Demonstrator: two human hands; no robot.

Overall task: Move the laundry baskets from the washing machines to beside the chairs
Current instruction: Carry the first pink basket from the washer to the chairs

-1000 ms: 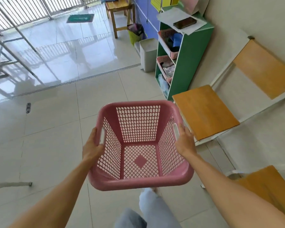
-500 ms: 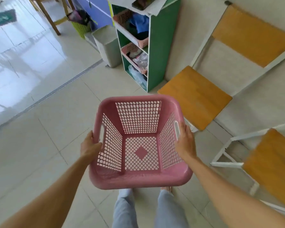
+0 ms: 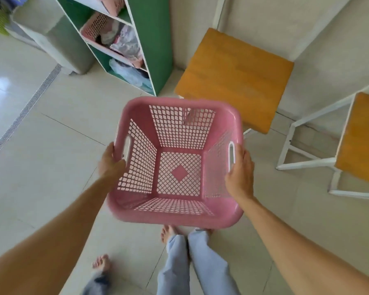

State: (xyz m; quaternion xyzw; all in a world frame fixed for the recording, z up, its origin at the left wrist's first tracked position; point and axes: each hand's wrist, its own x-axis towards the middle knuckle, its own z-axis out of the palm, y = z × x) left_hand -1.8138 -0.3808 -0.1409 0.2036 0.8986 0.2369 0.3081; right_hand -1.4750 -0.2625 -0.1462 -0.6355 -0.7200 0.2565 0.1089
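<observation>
An empty pink laundry basket (image 3: 219,218) with latticed walls hangs in the air in front of me, above the tiled floor. My left hand (image 3: 110,163) grips its left wall beside the handle slot. My right hand (image 3: 241,173) presses on its right wall by the other handle slot. A chair with a wooden seat (image 3: 234,75) and white frame stands just beyond the basket by the wall. A second wooden chair (image 3: 362,139) stands to the right.
A green shelf unit (image 3: 153,39) holding pink baskets and bags stands at the upper left of the chair. A grey bin (image 3: 58,39) sits left of it. My bare feet and light trousers (image 3: 192,265) show below the basket.
The view has tilted down and come closer to the chairs. The basket, still held in both hands, now hangs right in front of the first chair's seat.
</observation>
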